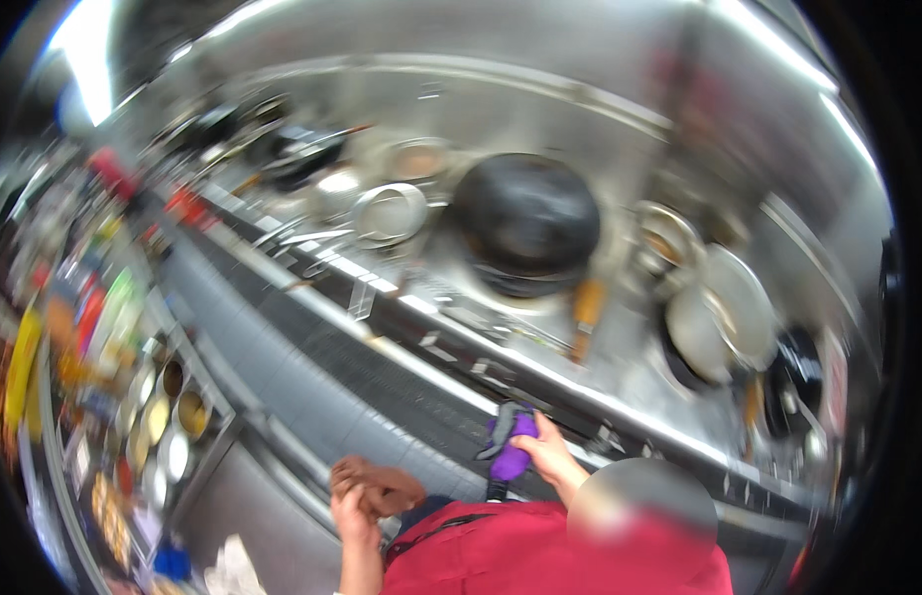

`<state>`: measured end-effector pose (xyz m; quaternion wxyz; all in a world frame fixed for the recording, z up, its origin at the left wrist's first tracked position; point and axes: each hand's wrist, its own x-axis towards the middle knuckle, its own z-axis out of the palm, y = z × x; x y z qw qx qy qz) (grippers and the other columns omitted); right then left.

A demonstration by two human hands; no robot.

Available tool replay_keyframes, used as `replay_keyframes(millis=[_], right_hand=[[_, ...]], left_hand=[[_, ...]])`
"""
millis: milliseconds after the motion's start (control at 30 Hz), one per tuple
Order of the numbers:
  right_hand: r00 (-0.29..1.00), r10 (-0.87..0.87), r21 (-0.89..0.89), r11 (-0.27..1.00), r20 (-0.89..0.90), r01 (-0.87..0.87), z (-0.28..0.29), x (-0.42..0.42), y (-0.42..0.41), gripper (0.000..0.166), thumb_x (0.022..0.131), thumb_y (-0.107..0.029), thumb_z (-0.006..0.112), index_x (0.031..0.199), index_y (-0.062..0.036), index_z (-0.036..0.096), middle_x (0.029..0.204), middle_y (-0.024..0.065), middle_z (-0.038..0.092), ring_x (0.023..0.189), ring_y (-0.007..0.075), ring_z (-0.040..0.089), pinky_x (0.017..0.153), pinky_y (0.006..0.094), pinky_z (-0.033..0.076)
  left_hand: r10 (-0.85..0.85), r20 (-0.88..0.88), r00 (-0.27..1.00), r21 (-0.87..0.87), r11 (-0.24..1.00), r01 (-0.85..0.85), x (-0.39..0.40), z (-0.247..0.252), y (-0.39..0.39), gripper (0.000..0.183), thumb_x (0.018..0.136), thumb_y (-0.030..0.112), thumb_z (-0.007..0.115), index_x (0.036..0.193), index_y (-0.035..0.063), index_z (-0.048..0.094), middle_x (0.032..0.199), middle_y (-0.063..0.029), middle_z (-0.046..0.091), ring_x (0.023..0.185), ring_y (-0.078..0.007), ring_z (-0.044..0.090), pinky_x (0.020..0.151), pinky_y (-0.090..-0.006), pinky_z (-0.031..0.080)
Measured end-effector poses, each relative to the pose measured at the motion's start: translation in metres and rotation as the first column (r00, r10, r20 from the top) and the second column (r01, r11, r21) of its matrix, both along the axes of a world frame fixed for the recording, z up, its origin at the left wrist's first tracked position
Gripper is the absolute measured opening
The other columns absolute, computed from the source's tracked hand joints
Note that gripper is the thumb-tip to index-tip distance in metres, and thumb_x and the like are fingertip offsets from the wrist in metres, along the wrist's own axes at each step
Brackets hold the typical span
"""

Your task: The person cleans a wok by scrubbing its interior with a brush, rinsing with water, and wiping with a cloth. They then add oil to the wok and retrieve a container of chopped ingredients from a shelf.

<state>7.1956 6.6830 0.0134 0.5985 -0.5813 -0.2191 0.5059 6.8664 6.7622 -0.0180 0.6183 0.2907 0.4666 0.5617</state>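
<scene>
My left hand [353, 517] grips a crumpled brown cloth [392, 489] beside the red apron I wear. In my right hand [556, 454] is a soft purple bundle [511, 457], apparently cloth, with a grey cloth-like piece [500, 433] against it. Both hands are low in the view, apart from each other, with the right one nearer the front edge of the stainless-steel cooking range. Past that edge, a large black wok [532, 212] sits bottom-up over a burner. A wooden-handled tool [587, 312] lies just right of the wok. Motion blur hides fine detail.
An open metal pot [390, 214] stands left of the wok. Pale metal pans [721, 320] are piled on the right. Small round containers [175, 416] fill the counter on the left. Grey tiled flooring [282, 372] runs between counter and range.
</scene>
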Motion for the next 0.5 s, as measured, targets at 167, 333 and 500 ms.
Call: replay_keyframes(millis=[167,333,500], right_hand=[[0.954,0.288,0.046,0.955,0.079,-0.292,0.005,-0.056,0.138,0.057,0.079,0.003,0.064,0.133,-0.0014,0.051,0.115,0.0074,0.064,0.103,0.0155,0.062,0.092,0.0307,0.049],[0.844,0.510,0.094,0.844,0.166,-0.528,0.007,-0.121,0.259,0.056,0.081,0.001,0.068,0.134,-0.0019,0.051,0.117,0.0054,0.062,0.107,0.0151,0.059,0.097,0.0307,0.046],[0.814,0.534,0.058,0.827,0.227,-0.559,0.003,-0.172,0.374,0.055,0.080,-0.002,0.070,0.132,-0.0018,0.053,0.115,0.0064,0.063,0.104,0.0139,0.060,0.093,0.0300,0.048]], left_hand=[[0.133,0.046,0.990,-0.140,0.982,-0.125,-0.012,0.033,0.027,0.033,0.080,-0.002,0.057,0.113,0.0005,0.059,0.092,-0.0042,0.062,0.077,-0.0129,0.058,0.067,-0.0242,0.046],[-0.002,0.039,0.999,-0.043,0.999,0.004,-0.025,0.001,0.098,0.043,0.076,-0.006,0.058,0.119,0.0000,0.060,0.111,-0.0065,0.066,0.104,-0.0159,0.062,0.092,-0.0289,0.048],[-0.218,-0.204,0.954,0.070,0.969,0.236,-0.062,0.016,0.214,0.037,0.081,0.001,0.065,0.117,-0.0020,0.061,0.110,-0.0077,0.067,0.106,-0.0151,0.061,0.093,-0.0298,0.048]])
